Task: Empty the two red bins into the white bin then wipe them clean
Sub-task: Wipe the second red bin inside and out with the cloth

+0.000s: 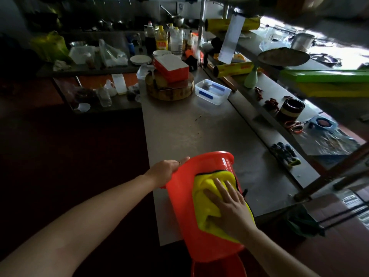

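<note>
Cloth (207, 198) under R hand (231, 206), on bin (179, 208).

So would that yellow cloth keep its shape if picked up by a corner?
Probably not: the yellow cloth lies in soft folds, draped over the curved side of the red bin, so it should hang limp. It likely slides easily on that glossy plastic.

What we cannot make out

The left hand (165, 168) grips the rim of the bin (179, 216), its fingertips hidden behind it, and we cannot see the bin's inside. The right hand (231, 208) covers much of the cloth (203, 198). A second bin (219, 266) is mostly hidden and cut by the bottom edge. Labels on the bottles (161, 40) are too small to read.
</note>
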